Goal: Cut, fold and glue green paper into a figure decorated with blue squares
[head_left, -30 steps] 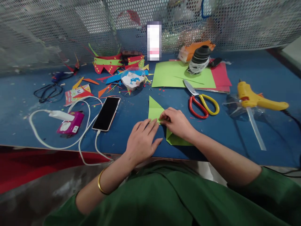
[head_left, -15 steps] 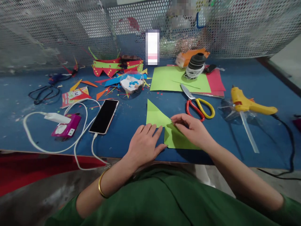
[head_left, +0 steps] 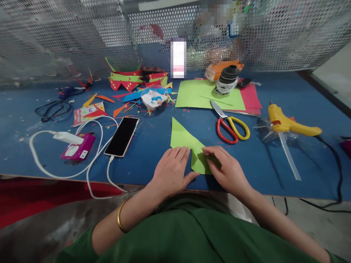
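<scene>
A folded sheet of light green paper lies near the table's front edge, its pointed corner away from me. My left hand rests flat on its lower left part, fingers stretched out and the thumb spread toward the lower edge. On the paper's right side is my right hand, its fingertips touching the slanted edge. Its fingers are bent, with a gap between them and the thumb. The palm hides some of the right edge. Scissors with one red and one yellow handle lie beyond my right hand.
A yellow glue gun lies at right, its cord over the edge. At left are a phone on a white cable and a purple box. Behind are green sheets, a black thread cone, a round dish and paper scraps.
My right hand has shifted slightly toward me. Less green paper shows on the right, and its slanted edge now runs on down to my right fingertips. My left hand has barely moved.
</scene>
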`<state>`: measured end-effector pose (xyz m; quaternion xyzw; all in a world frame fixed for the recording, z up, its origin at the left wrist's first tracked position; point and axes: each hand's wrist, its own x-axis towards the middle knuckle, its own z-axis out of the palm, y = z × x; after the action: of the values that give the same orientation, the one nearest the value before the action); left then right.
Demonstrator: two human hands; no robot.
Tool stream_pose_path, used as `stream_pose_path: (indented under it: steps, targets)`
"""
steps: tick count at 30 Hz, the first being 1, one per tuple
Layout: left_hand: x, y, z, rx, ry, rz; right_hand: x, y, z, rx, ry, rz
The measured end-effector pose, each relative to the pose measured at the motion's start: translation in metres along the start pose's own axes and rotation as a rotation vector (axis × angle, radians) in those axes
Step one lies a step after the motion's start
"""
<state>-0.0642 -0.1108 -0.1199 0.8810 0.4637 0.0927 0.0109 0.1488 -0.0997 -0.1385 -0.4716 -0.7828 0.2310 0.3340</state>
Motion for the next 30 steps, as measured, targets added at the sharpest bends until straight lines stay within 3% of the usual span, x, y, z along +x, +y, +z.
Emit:
stream_pose_path:
  steps: [15,19,23,30]
  targets:
    - [0.000,0.008,0.000,-0.007,-0.025,-0.066,0.001,0.001,0.000,-0.014,0.024,-0.027]
    - [-0.003,0.007,0.001,-0.003,-0.030,-0.062,0.000,-0.008,-0.003,-0.132,0.041,-0.188]
    - [-0.005,0.007,-0.002,-0.017,-0.031,-0.058,-0.006,-0.016,0.000,-0.343,-0.038,-0.393]
    - [-0.008,0.006,-0.007,-0.060,-0.060,-0.054,-0.025,-0.017,0.008,-0.526,-0.081,-0.410]
